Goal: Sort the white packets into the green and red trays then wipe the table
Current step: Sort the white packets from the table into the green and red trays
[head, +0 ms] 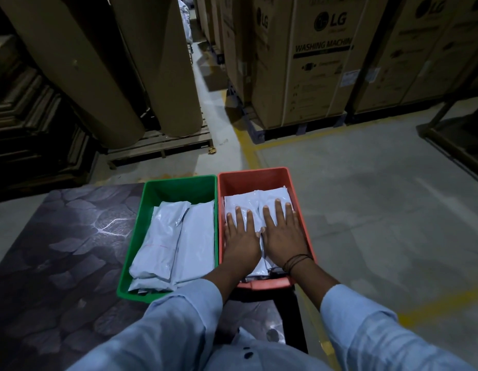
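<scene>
**Both hands flat on the packets in the red tray**

The green tray (137, 226) and the red tray (253, 180) stand side by side, long walls touching, at the far right corner of the worktop (72, 250). The red tray's outer wall lies close to the worktop's right edge, with bare concrete floor (379, 210) beyond it. To the left of the green tray the worktop runs wide and bare to its left edge.

The left hand (241, 236) and the right hand (282, 236) lie palm-down, next to each other, inside the red tray. Their fingers are straight and slightly spread and point away from the person, pressing on the white packets (248, 199) there; neither hand curls round anything. Dark thread bands (296, 261) circle the right wrist, and pale blue sleeves (179, 311) cover both forearms.

More white packets (179, 236) fill the green tray, lying lengthwise in overlapping layers. The packets are smooth, glossy plastic mailers, flat and creased. Both trays are rigid plastic with upright walls and rolled rims. The worktop has a dark surface patterned like veined stone.

Across the floor stand printed cardboard boxes (312, 62) on the right and large brown paper rolls (85, 62) on a wooden pallet (163, 143) on the left, with a narrow aisle between them and a yellow line (248, 151) on the floor.
</scene>
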The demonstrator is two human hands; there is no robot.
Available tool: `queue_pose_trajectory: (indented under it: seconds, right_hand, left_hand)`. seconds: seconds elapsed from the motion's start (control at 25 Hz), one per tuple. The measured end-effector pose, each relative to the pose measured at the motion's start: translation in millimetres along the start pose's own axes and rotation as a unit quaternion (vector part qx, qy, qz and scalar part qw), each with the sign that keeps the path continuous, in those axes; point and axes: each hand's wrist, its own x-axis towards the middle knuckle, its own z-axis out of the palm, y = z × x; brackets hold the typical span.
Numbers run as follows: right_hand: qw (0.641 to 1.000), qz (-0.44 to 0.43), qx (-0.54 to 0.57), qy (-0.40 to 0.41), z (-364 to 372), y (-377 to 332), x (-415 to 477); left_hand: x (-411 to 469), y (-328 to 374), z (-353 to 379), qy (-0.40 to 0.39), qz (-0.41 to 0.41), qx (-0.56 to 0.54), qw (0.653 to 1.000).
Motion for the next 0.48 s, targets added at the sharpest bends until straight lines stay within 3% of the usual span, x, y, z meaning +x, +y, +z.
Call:
queue_pose_trajectory:
  seconds: [0.24,0.32,0.48]
  right_hand:
    - [1.000,-0.001,0.014,-0.011,4,2,1]
    - [0.999,-0.007,0.040,-0.017,0,3,2]
    - [0.997,0.001,0.082,0.003,-18,-3,8]
  left_hand:
    - [-7,13,-16,-0.035,-0.049,-0.074,0.995]
    - [-13,21,-34,-0.029,-0.031,-0.115,0.992]
    - [-31,6,-72,0.137,0.108,-0.219,0.960]
